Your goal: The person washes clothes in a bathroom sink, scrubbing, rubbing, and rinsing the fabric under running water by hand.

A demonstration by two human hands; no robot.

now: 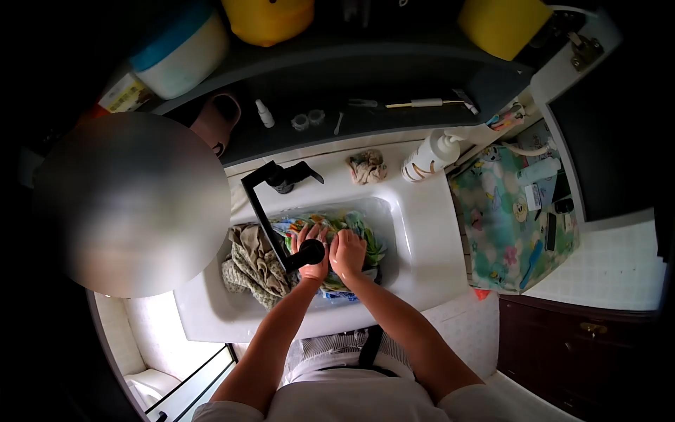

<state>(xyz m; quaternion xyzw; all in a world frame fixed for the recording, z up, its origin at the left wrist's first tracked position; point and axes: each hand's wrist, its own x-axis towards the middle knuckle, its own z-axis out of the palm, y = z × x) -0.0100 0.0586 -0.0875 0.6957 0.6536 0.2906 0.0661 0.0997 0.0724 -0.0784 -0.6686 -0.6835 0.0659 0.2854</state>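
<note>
A wet, colourful patterned cloth (pixel 373 246) lies bunched in the white sink, in shallow water. My right hand (pixel 348 253) is closed on it, with the fingers curled down into the folds. Close beside it my left hand (pixel 313 271) grips the same cloth; the black tap's round spout end (pixel 308 252) hides part of its palm and fingers. Left of my hands, a beige and patterned garment (pixel 253 264) lies crumpled against the sink wall.
The black tap (pixel 260 204) arches over the sink (pixel 436 239). A white pump bottle (pixel 430 156) and a crumpled cloth (pixel 367 167) stand on its back rim. Above runs a dark shelf (pixel 302 144) with small items. Right is a floral mat (pixel 492 246) with toiletries.
</note>
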